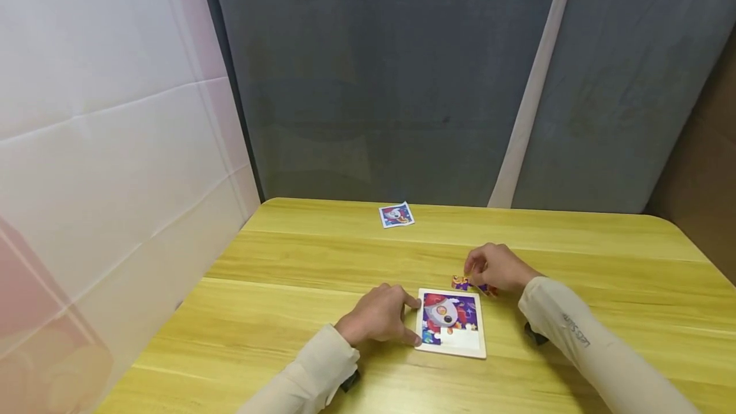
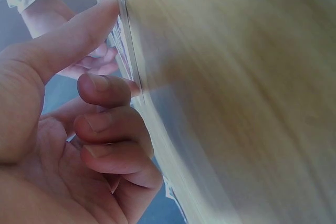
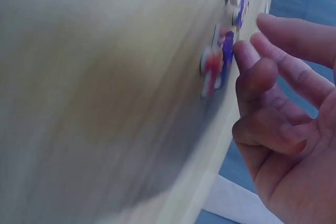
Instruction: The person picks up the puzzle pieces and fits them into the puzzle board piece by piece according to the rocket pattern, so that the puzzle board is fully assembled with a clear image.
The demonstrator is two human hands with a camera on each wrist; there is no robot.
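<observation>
Surroundings: yellow wooden bench point(image 1: 322, 260), grey padded panels behind, translucent white sheet on the left.
Puzzle tray: pale-framed puzzle tray point(image 1: 451, 323) lies flat near the front edge of the bench, between the two hands; rocket picture mostly filled, lower right part showing blank.
Loose pieces: small cluster of loose pieces point(image 1: 467, 284) on the bench just beyond the tray's far right corner, touching or nearly touching each other; how many, I cannot tell.
Left hand: left hand point(image 1: 381, 315) rests at the tray's left edge, index fingertip and thumb touching the frame, other fingers curled loosely; it braces rather than grips. Left wrist view shows the same, fingertip point(image 2: 107, 3) on the tray rim.
Right hand: right hand point(image 1: 498, 267) is over the loose pieces, fingers bent narrow and touching them; right wrist view is blurred, a fingertip point(image 3: 247, 53) sits against a piece point(image 3: 218, 64), but a closed pinch isn't clear.
Reference card: small picture card point(image 1: 396, 214) lies well apart at the far side.
Advice: take one piece only, pinch by its edges, lift clear of its neighbours. Keep the tray pinned so it doesn't slide. Turn the piece to match the blank area before lowering it.
</observation>
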